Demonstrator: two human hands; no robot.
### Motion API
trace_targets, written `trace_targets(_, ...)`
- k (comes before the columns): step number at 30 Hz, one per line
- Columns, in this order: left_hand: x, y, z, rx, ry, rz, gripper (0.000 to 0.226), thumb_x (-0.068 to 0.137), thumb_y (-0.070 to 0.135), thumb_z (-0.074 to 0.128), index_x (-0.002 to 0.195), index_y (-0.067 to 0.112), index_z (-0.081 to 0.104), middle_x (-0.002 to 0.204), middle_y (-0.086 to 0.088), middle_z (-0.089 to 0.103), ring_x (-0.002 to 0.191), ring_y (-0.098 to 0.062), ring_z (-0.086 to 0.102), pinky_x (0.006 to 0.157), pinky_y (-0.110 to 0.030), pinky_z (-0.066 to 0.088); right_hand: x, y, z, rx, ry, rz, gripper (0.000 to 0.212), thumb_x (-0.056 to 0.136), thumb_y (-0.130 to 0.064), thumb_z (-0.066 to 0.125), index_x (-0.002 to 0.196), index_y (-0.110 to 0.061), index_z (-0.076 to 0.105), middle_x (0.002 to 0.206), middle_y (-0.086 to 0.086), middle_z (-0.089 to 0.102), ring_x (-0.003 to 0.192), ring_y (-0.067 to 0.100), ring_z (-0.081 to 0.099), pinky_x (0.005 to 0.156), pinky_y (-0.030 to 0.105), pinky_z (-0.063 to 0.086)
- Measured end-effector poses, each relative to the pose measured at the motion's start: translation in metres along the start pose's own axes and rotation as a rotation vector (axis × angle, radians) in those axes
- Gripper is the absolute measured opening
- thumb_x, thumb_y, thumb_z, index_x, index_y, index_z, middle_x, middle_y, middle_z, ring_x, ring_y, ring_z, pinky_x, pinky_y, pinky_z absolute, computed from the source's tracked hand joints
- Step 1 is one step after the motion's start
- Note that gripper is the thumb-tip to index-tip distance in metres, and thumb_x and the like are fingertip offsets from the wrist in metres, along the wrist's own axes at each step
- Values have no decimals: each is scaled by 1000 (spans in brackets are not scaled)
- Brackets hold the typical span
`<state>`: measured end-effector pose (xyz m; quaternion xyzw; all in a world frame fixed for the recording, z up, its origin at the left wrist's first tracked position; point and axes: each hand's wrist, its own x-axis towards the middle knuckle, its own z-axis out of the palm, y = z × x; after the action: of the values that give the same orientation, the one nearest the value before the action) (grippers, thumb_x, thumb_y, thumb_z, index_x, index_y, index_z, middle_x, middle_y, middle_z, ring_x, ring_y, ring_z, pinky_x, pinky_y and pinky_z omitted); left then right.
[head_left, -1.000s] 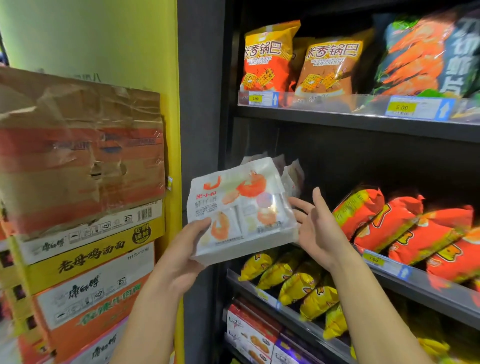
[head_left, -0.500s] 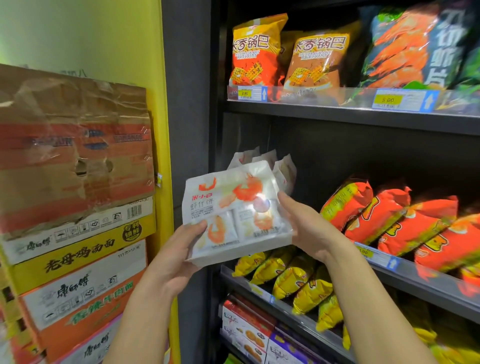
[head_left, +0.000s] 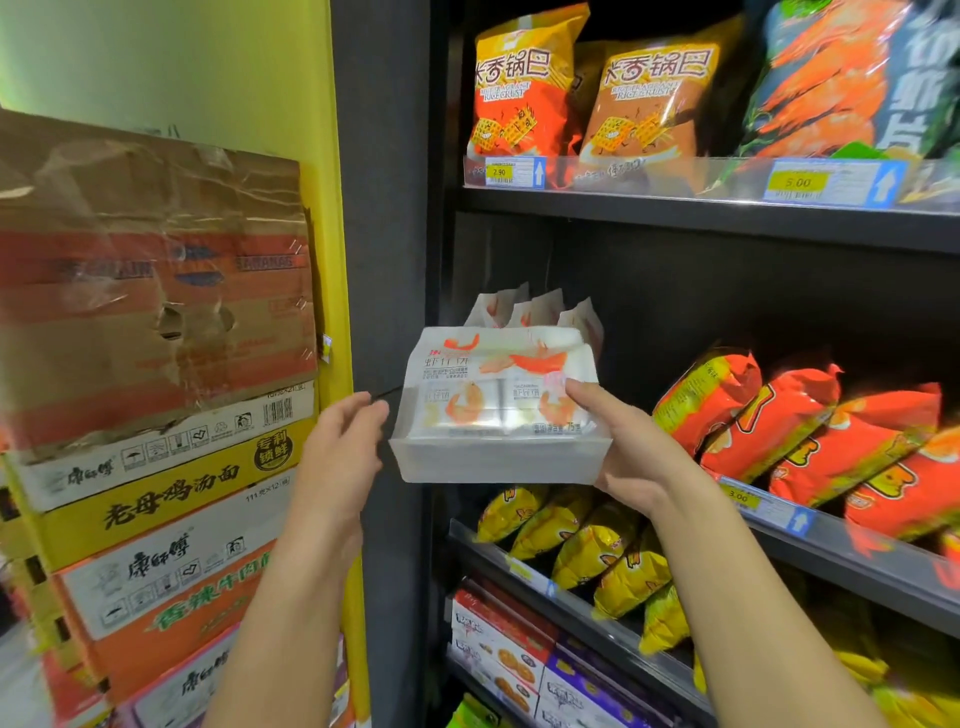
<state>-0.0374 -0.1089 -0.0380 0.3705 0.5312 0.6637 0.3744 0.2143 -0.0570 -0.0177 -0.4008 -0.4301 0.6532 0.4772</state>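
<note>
Fingers (head_left: 363, 415) of the left hand (head_left: 337, 457) are relaxed just off the left edge of the shrimp cracker pack (head_left: 488, 410), which was gripped by them earlier. It is now gripped at its right edge by the right hand (head_left: 639, 457), with open room above the middle shelf (head_left: 883, 571).

Bare forearms (head_left: 291, 597), seemingly unsleeved throughout.

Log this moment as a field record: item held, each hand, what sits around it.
item: white shrimp pack, held up, printed front toward the camera
right hand: grips the pack's right side, thumb on its front
left hand: fingers relaxed beside the pack's left edge; contact unclear
behind it: matching white packs, upright
right of it: orange-red snack bags
below: yellow snack bags
far left: stacked noodle cartons
</note>
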Motion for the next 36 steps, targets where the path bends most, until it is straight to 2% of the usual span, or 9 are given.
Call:
trace_targets(4, -15, 3, 11, 259, 0, 306, 45, 104, 29, 63, 147, 27, 55, 142, 13, 60, 129, -6, 56, 106, -35, 49, 3, 6, 7, -215, 41, -153, 54, 88, -43, 79, 133, -19, 66, 119, 4, 79, 112, 24, 75, 104, 47, 56)
trace_targets(9, -30, 0, 35, 318, -211, 307, 63, 96, 59, 63, 154, 40, 44, 150, 18, 54, 137, -3, 52, 109, -33, 47, -7, 20, 34, -345, 97, -412, 57, 88, -30, 83, 136, -25, 50, 119, 0, 76, 105, 12, 76, 79, 25, 62)
trace_targets(12, -37, -7, 43, 332, -256, 293, 83, 88, 77, 58, 160, 47, 29, 162, 17, 40, 145, -2, 41, 114, -38, 42, -13, 32, 48, -457, 131, -515, 66, 80, -49, 81, 135, -36, 45, 130, -12, 64, 116, 5, 66, 82, 19, 59)
trace_targets(15, -38, -13, 44, 305, -246, 251, 100, 77, 83, 68, 159, 45, 27, 158, 15, 41, 140, -7, 47, 111, -39, 47, -17, 42, 55, -497, 115, -563, 42, 90, -60, 59, 128, -44, 51, 129, -19, 63, 121, 2, 62, 94, 23, 57)
trace_targets(21, -29, -22, 33, 141, -176, 199, 108, 64, 54, 96, 151, 32, 36, 136, 17, 61, 122, -5, 63, 99, -37, 59, -24, 50, 54, -448, 15, -546, 51, 107, -52, 33, 127, -28, 74, 121, -15, 76, 118, 4, 68, 97, 29, 56)
trace_targets(24, -23, -22, 20, 120, -174, 212, 101, 60, 54, 95, 147, 32, 48, 135, 12, 67, 123, -10, 67, 99, -44, 60, -27, 50, 53, -449, -2, -585, 44, 104, -46, 43, 121, -23, 76, 118, -11, 78, 115, 8, 71, 96, 32, 59)
trace_targets(29, -18, -16, -2, -96, -362, 180, 63, 82, 14, 80, 141, 22, 60, 128, 2, 76, 118, -19, 73, 89, -32, 62, -21, 41, 43, -550, 103, -611, 20, 100, -31, 67, 118, -29, 76, 113, -15, 77, 110, -1, 68, 91, 24, 57)
trace_targets(33, -19, -13, -16, -136, -456, 123, 59, 76, 21, 73, 134, 27, 63, 124, 4, 77, 115, -18, 74, 93, -37, 57, -15, 29, 29, -664, 204, -526, 42, 93, -50, 71, 131, -33, 65, 126, -19, 67, 115, -3, 62, 87, 21, 53)
trace_targets(36, -16, -18, -20, -218, -488, 73, 57, 69, 13, 79, 124, 21, 67, 113, 3, 81, 99, -14, 78, 75, -28, 62, -15, 22, 20, -602, 104, -413, 57, 88, -56, 73, 138, -32, 60, 131, -13, 69, 121, 8, 65, 99, 37, 57)
